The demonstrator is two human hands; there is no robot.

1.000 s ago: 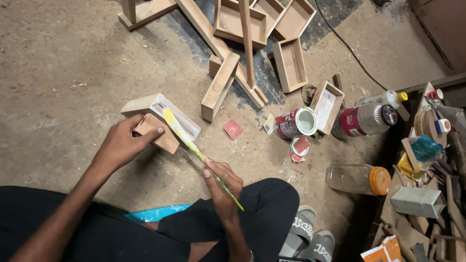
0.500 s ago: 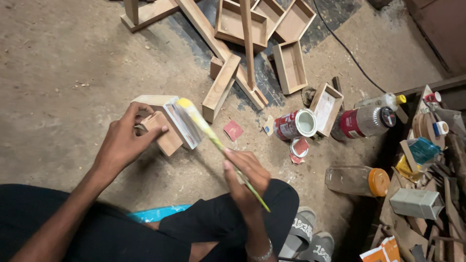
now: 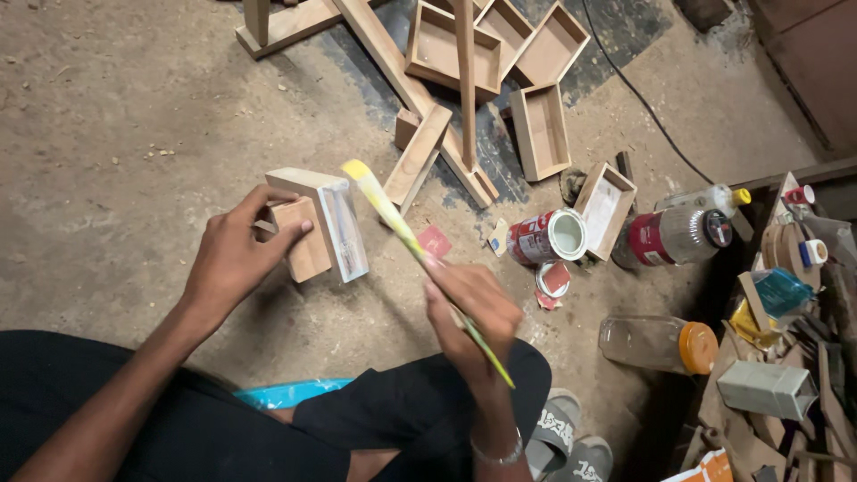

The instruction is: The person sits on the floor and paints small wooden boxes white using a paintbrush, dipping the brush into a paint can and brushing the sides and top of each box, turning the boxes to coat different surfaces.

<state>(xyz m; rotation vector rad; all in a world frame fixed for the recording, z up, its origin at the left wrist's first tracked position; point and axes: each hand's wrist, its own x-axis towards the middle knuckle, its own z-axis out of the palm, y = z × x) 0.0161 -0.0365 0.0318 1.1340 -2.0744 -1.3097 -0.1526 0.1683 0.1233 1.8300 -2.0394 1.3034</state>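
My left hand (image 3: pixel 234 259) grips a small open wooden box (image 3: pixel 317 223) and holds it on its side above the dirt floor, its rim turned toward my right. That rim is coated whitish. My right hand (image 3: pixel 471 308) is closed on a long thin yellow-green brush (image 3: pixel 406 239), which slants up to the left. The brush tip, pale with glue or paint, hangs just right of the box's upper corner and does not touch it. I sit on the floor with my legs in black trousers.
Several more small wooden boxes (image 3: pixel 540 129) and wooden strips (image 3: pixel 466 80) lie ahead. An open red-and-white tin (image 3: pixel 546 236), its lid (image 3: pixel 553 278), a red can on its side (image 3: pixel 674 236), a clear jar with an orange lid (image 3: pixel 659 344) and cluttered scraps are to my right. Sandals (image 3: pixel 567 442) sit by my knee.
My left hand has turned the box so its coated rim faces right. The right hand has drawn the brush off the rim and moved right, the tip now clear of the box.
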